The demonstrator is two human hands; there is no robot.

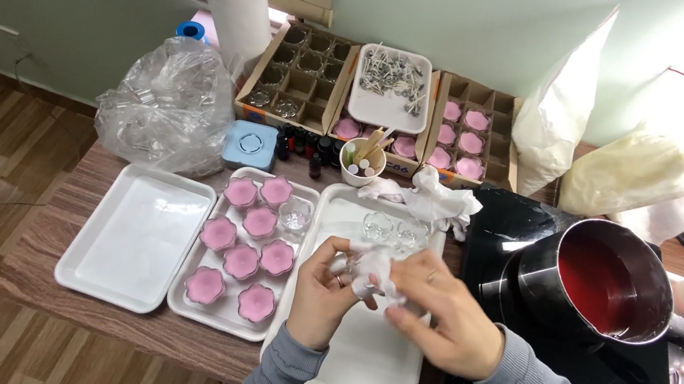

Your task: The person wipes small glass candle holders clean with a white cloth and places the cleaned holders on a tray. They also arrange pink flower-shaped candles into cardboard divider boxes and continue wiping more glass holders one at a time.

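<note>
Both forearms, in grey sleeves, come up from the lower edge and meet over a white tray on the bench. The left hand is clenched around a small clear glass cup, fingers curled upward. The right hand lies palm down, grasping a white tissue pressed against the cup. Just beyond the hands two empty glass cups stand on the same tray. Left of the left hand, a tray holds seven flower-shaped cups of pink wax. Right of the right hand, a saucepan holds red liquid.
</note>
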